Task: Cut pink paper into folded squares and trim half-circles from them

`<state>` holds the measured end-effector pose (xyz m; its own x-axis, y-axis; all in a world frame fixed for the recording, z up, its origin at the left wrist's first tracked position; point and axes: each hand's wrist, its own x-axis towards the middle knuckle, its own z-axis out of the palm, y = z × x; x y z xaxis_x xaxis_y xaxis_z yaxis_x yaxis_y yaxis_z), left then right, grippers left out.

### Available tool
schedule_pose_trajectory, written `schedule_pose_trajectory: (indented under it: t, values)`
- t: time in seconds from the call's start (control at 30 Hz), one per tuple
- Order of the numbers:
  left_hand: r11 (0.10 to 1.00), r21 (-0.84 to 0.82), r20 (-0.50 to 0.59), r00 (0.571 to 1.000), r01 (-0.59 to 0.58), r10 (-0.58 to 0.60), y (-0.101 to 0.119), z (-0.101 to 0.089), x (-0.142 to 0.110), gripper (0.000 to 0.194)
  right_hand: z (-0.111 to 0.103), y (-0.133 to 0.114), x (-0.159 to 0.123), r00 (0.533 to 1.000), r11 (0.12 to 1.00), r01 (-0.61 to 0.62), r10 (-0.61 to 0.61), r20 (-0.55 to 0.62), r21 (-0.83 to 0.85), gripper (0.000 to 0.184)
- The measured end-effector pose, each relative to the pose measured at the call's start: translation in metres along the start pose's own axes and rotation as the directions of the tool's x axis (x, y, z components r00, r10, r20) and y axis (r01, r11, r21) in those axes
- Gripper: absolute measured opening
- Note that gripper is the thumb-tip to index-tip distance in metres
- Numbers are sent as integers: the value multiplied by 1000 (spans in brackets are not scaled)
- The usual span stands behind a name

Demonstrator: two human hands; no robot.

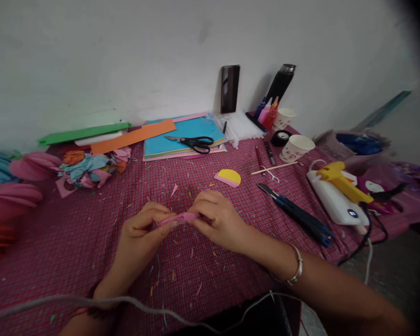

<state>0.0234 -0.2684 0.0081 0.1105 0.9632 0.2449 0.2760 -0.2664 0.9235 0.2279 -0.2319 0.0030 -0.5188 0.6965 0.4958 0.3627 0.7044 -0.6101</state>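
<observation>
Between my two hands is a small folded piece of pink paper (181, 218), held just above the checked tablecloth. My left hand (140, 238) pinches its left end between thumb and fingers. At the other end, my right hand (217, 219) grips the paper with bent fingers, which partly cover it. Just beyond my right hand lies a yellow half-round paper piece with a pink edge (229, 177). A small pink scrap (174, 190) rests on the cloth past my fingertips.
Right of my hands lie a blue utility knife (296, 212), a wooden stick (274, 168) and a yellow glue gun (345, 182) on a white box. Scissors (192, 141) lie on coloured sheets (182, 130). Paper cups (297, 148) stand behind. A white cable (133, 302) crosses in front.
</observation>
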Motion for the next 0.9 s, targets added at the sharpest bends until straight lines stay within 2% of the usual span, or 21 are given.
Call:
schedule_pose_trajectory:
  t: [0.07, 0.13, 0.2, 0.3, 0.47, 0.73, 0.9]
  values:
    - [998, -63, 8, 1000, 29, -29, -3, -1, 1, 10, -4, -1, 2, 1000, 992, -5, 6, -9, 124, 18]
    - [989, -140, 29, 998, 53, -49, -7, -2, 1, 12, -8, -1, 4, 999, 937, -34, 35, 4, 348, 28]
    - [974, -221, 54, 997, 57, -46, -10, -2, 2, 14, -11, -2, 5, 995, 817, -100, 78, 63, 568, 35]
    - [959, -279, 86, 996, 46, -23, -13, -3, 3, 16, -10, -2, 5, 971, 650, -238, 138, 196, 722, 33]
    - [967, -253, 125, 992, -2, 35, -9, -5, 4, 19, -5, -2, 3, 918, 491, -397, 206, 340, 775, 29]
    - [958, -284, 184, 980, -24, 79, -10, -6, 2, 10, -7, -2, 4, 896, 400, -444, 221, 386, 802, 32]
    - [960, -272, 191, 974, -68, 124, -5, -6, 2, 14, -5, -1, 5, 871, 353, -487, 260, 417, 799, 36]
